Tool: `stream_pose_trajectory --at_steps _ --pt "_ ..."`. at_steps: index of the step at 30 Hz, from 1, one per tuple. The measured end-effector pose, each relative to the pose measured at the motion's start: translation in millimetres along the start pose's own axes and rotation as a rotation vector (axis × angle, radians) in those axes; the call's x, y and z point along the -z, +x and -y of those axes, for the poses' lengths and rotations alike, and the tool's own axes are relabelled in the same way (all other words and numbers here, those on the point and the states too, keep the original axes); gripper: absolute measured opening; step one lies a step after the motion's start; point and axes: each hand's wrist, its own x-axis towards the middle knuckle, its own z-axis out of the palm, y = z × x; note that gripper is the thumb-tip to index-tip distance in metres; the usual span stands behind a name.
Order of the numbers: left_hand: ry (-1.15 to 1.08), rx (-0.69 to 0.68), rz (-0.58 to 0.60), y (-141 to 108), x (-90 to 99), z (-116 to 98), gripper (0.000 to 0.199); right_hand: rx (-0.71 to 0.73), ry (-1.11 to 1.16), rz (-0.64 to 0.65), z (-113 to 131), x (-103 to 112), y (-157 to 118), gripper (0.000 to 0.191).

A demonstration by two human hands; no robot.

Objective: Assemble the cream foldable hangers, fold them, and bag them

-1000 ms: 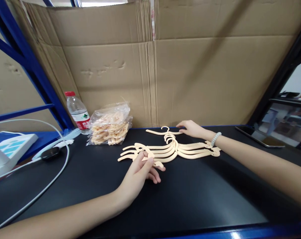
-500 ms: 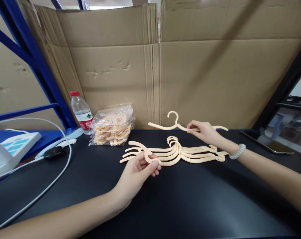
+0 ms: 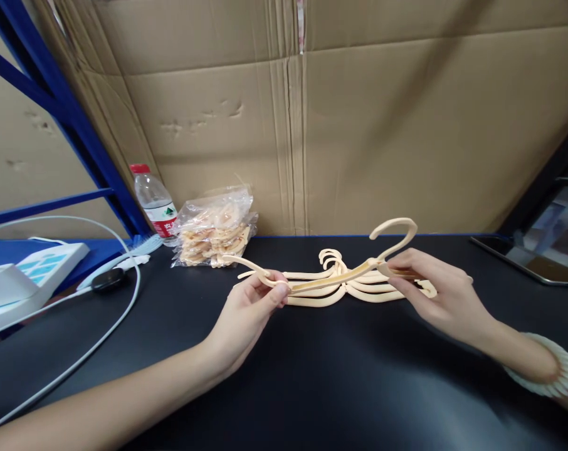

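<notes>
My right hand is closed round a cream plastic clothes hanger, gripping it just right of its hook. The hanger is held up with its hook to the top, and one arm slopes down leftward. At that arm's end my left hand pinches a curved cream hanger piece. The piece and the arm's end meet at my left fingertips; whether they are joined I cannot tell. Just behind lie several similar hangers in a row on the black table, partly hidden by the held hanger and both hands.
At the back left stand a clear bag of cream hanger parts and a red-capped water bottle. A white cable loops over the left side. A dark tablet-like device lies at the right, and cardboard walls the back.
My right hand has brought the hanger nearer and lower, turning its left arm toward my left hand. The curved piece in my left hand now meets that arm's end.
</notes>
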Motion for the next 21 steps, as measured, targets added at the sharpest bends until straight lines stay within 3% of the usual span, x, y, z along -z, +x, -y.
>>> stream_pose_trajectory --at_steps 10,21 --pt "-0.15 0.091 0.18 -1.5 2.2 -4.8 0.008 0.005 0.021 -0.082 -4.1 0.5 -5.4 0.01" --pt "-0.174 0.135 0.232 -1.6 2.8 -8.5 0.015 0.079 -0.071 -0.109 -0.7 3.1 -3.6 0.01"
